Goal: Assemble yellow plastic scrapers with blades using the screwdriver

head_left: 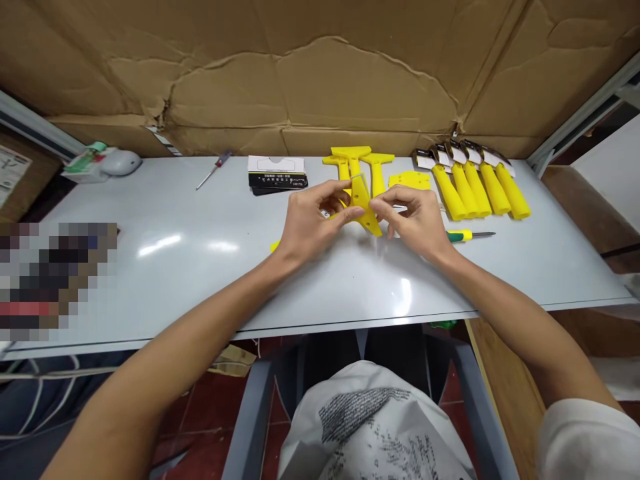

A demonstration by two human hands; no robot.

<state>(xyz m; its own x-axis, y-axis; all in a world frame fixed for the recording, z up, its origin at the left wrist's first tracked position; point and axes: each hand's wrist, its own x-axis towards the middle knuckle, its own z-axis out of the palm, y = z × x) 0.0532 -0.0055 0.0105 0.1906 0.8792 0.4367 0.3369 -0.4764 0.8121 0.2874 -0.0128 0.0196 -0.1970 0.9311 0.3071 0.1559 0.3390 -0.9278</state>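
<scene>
My left hand [311, 223] grips a yellow scraper [361, 197], its flat head with small holes turned up toward me. A pale, thin strip lies along the head's top edge. The handle runs back under my left hand, and only its yellow end shows beyond the wrist. Fingers pinched, my right hand [419, 217] is at the right side of the head; whatever is between its fingertips is too small to make out. Just behind my hands, several yellow T-shaped scrapers [353, 153] lie together, with flat yellow plates [411, 179] to their right.
Several scrapers with black-and-white covered heads and yellow handles [475, 190] lie in a row at right. Close to my right wrist is a green-and-yellow screwdriver [463, 236]. Small boxes [277, 175], another screwdriver [214, 169] and a white rounded object [120, 162] lie leftward. Cardboard [310, 87] stands behind the table.
</scene>
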